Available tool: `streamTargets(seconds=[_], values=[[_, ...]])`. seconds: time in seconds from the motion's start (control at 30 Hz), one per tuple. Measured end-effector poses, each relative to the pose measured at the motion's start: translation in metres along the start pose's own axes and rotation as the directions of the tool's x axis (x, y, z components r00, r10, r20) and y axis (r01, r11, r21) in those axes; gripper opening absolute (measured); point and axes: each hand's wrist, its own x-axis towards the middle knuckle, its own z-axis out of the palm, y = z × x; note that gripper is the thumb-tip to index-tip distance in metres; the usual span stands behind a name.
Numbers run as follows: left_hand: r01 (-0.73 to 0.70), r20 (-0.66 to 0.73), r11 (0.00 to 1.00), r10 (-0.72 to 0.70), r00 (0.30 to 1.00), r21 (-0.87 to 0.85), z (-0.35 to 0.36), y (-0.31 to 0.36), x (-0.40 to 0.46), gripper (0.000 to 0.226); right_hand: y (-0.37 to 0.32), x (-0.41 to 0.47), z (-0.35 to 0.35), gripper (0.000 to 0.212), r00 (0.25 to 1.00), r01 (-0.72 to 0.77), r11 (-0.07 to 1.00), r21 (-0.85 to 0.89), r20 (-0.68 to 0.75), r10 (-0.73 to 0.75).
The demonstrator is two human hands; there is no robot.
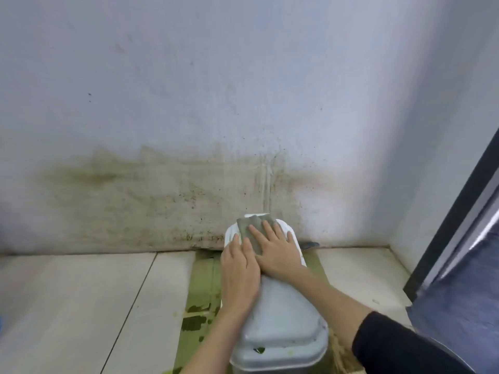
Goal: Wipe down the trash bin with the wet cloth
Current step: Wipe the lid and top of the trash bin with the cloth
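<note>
Trash bin (280, 306) on side, long axis toward wall (189, 103).

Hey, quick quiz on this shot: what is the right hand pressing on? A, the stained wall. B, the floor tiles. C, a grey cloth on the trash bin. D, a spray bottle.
C: the right hand lies flat with straight fingers on the grey cloth, which sits on the far end of the white trash bin.
</note>
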Motion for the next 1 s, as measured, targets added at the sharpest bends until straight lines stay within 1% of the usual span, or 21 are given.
streamTargets(seconds=[0.07, 0.1, 0.2, 0.27, 0.37, 0.47, 0.53, 0.6, 0.67, 0.7, 0.8, 0.83, 0.87, 0.93, 1.0], values=[[-0.053, 0.054, 0.996, 0.049, 0.997, 0.073, 0.003, -0.004, 0.000, 0.050, 0.007, 0.032, -0.006, 0.061, 0.999, -0.036, 0.999, 0.020, 0.018, 0.036], [-0.067, 0.079, 0.988, 0.057, 0.995, 0.137, 0.005, -0.006, 0.000, 0.051, 0.014, 0.046, -0.009, 0.059, 0.997, -0.070, 0.996, 0.062, 0.033, 0.068], [-0.077, 0.124, 0.925, 0.032, 0.992, 0.372, 0.008, -0.006, 0.001, 0.052, 0.037, 0.068, -0.013, 0.051, 0.985, -0.172, 0.936, 0.308, 0.080, 0.155], [-0.080, 0.147, 0.882, 0.013, 0.989, 0.465, 0.008, -0.004, 0.000, 0.052, 0.048, 0.053, -0.014, 0.051, 0.981, -0.194, 0.871, 0.451, 0.083, 0.175], [-0.110, 0.160, 0.835, 0.027, 0.987, 0.539, 0.008, -0.002, -0.002, 0.051, 0.056, -0.005, -0.011, 0.053, 0.984, -0.158, 0.786, 0.598, 0.033, 0.173], [-0.113, 0.162, 0.817, 0.024, 0.987, 0.566, 0.010, -0.004, -0.001, 0.051, 0.052, -0.084, -0.008, 0.051, 0.994, -0.076, 0.729, 0.680, -0.007, 0.110], [-0.117, 0.165, 0.810, 0.026, 0.986, 0.575, 0.012, -0.003, -0.001, 0.051, 0.049, -0.111, -0.006, 0.051, 0.998, -0.029, 0.709, 0.705, -0.016, 0.057], [-0.122, 0.172, 0.805, 0.025, 0.985, 0.581, 0.014, -0.003, -0.001, 0.052, 0.048, -0.104, -0.006, 0.053, 0.998, -0.035, 0.727, 0.686, -0.007, 0.055], [-0.125, 0.175, 0.792, 0.024, 0.984, 0.598, 0.013, -0.003, 0.000, 0.052, 0.047, -0.074, -0.005, 0.062, 0.996, -0.058, 0.769, 0.637, -0.013, 0.086], [-0.132, 0.178, 0.783, 0.028, 0.984, 0.607, 0.013, -0.003, 0.000, 0.052, 0.047, -0.055, -0.005, 0.066, 0.995, -0.075, 0.762, 0.644, -0.007, 0.104], [-0.159, 0.210, 0.787, 0.038, 0.977, 0.596, 0.005, -0.006, 0.002, 0.052, 0.049, 0.000, -0.007, 0.069, 0.988, -0.112, 0.634, 0.765, 0.019, 0.151], [-0.157, 0.226, 0.804, 0.029, 0.974, 0.574, 0.000, -0.008, 0.003, 0.052, 0.047, 0.011, -0.007, 0.069, 0.987, -0.116, 0.615, 0.780, 0.023, 0.156], [-0.145, 0.238, 0.824, 0.012, 0.971, 0.548, -0.007, -0.010, 0.003, 0.052, 0.042, 0.015, -0.006, 0.067, 0.989, -0.108, 0.619, 0.778, 0.020, 0.147], [-0.125, 0.244, 0.851, -0.004, 0.970, 0.510, -0.025, -0.020, 0.005, 0.052, 0.025, 0.003, -0.003, 0.060, 0.995, -0.045, 0.629, 0.776, -0.019, 0.094], [-0.136, 0.249, 0.840, 0.002, 0.969, 0.525, -0.043, -0.031, 0.005, 0.051, 0.008, -0.035, 0.003, 0.053, 0.998, 0.038, 0.603, 0.796, -0.066, 0.024]])
